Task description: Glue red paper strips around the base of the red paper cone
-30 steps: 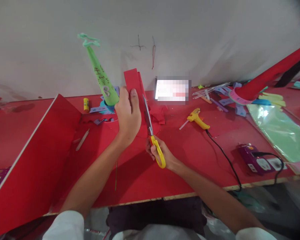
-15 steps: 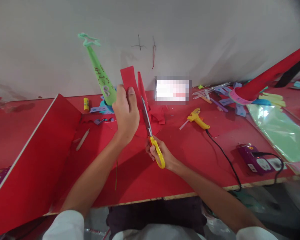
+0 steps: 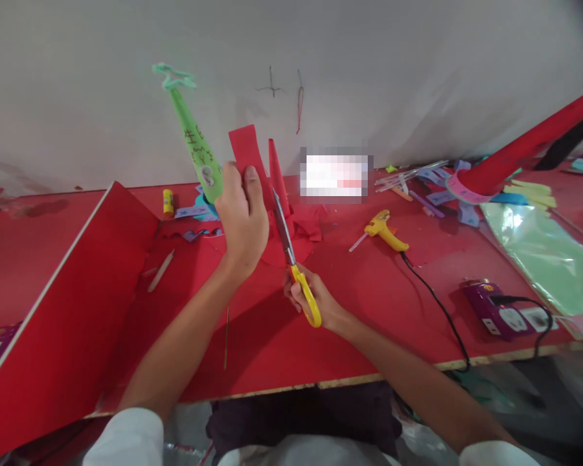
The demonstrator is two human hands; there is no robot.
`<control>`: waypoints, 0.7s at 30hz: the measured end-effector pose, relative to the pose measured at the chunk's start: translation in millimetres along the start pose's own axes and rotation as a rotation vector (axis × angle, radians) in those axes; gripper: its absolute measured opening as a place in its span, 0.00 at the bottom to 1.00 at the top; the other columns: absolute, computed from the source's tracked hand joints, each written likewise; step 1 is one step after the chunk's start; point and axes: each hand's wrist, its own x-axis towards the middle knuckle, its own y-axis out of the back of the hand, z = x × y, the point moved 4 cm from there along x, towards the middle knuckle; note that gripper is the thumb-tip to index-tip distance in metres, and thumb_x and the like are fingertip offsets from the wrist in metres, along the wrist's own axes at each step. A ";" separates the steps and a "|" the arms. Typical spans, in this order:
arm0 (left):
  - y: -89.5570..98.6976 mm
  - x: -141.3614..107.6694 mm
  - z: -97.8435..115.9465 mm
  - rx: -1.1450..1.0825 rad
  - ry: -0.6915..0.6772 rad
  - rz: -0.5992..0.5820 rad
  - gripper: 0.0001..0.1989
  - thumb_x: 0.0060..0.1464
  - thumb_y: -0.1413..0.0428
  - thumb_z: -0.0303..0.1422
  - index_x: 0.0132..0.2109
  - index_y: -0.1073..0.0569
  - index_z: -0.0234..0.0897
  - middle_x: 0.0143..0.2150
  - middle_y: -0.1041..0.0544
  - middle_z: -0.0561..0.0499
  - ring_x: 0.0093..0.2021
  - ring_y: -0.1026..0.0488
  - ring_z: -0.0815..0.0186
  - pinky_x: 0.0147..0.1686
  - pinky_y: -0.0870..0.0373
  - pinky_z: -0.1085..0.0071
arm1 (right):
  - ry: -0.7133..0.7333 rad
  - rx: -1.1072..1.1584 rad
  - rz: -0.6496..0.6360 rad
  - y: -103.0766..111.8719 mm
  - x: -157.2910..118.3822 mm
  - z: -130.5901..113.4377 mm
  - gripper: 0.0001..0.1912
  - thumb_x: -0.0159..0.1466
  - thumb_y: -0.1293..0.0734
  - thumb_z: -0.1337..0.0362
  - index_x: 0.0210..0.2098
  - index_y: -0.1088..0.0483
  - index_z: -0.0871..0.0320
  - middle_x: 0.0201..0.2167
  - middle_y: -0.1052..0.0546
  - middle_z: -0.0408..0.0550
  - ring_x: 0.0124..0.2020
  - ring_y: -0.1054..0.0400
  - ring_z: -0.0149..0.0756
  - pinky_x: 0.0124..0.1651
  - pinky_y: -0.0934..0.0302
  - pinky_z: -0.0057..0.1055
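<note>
My left hand pinches a folded strip of red paper between thumb and fingers, raised above the middle of the table. Yellow-handled scissors are gripped in my right hand, with the blades pointing up and away, nearly closed. The blade tips are beside the lower right edge of the red strip. Just behind the blades stands a thin red cone. Red paper scraps lie near its base. A green cone hat with writing rises behind my left hand.
A yellow glue gun with a black cord lies to the right, near a purple box. At the left are an upright red board, a glue stick and a white pen-like tool. A red cone hat stands far right.
My left hand has shifted slightly left and up with the red strip, away from the scissors. My right hand and the scissors are nearly still.
</note>
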 end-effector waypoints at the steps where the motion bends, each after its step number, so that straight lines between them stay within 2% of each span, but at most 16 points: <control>1: 0.1 -0.1 0.3 0.004 -0.002 0.000 0.19 0.74 0.51 0.45 0.35 0.42 0.42 0.28 0.45 0.57 0.26 0.45 0.69 0.31 0.42 0.68 | -0.004 0.000 0.000 0.1 -0.1 0.3 0.37 0.60 0.36 0.24 0.32 0.47 0.51 0.26 0.41 0.36 0.24 0.49 0.27 0.25 0.53 0.27; 8: -1.1 -2.5 -4.2 -0.078 0.093 -0.030 0.23 0.70 0.49 0.54 0.35 0.40 0.43 0.29 0.43 0.57 0.27 0.40 0.68 0.31 0.40 0.68 | -0.008 -0.017 0.012 1.3 1.2 1.4 0.37 0.59 0.37 0.23 0.33 0.46 0.51 0.26 0.41 0.36 0.24 0.50 0.27 0.24 0.53 0.28; 14: -0.2 1.1 -7.2 -0.041 0.019 0.006 0.24 0.72 0.54 0.55 0.34 0.41 0.43 0.28 0.44 0.56 0.27 0.43 0.67 0.31 0.42 0.66 | -0.012 0.006 0.000 0.4 0.8 1.3 0.37 0.59 0.37 0.23 0.33 0.47 0.50 0.25 0.41 0.36 0.24 0.49 0.27 0.25 0.53 0.28; 21: -2.9 -5.4 -4.6 -0.064 0.090 -0.038 0.24 0.70 0.53 0.57 0.36 0.40 0.43 0.29 0.43 0.56 0.28 0.41 0.67 0.32 0.40 0.66 | -0.019 0.000 0.013 1.9 2.0 3.8 0.39 0.57 0.37 0.21 0.33 0.45 0.51 0.26 0.41 0.36 0.24 0.50 0.27 0.25 0.53 0.28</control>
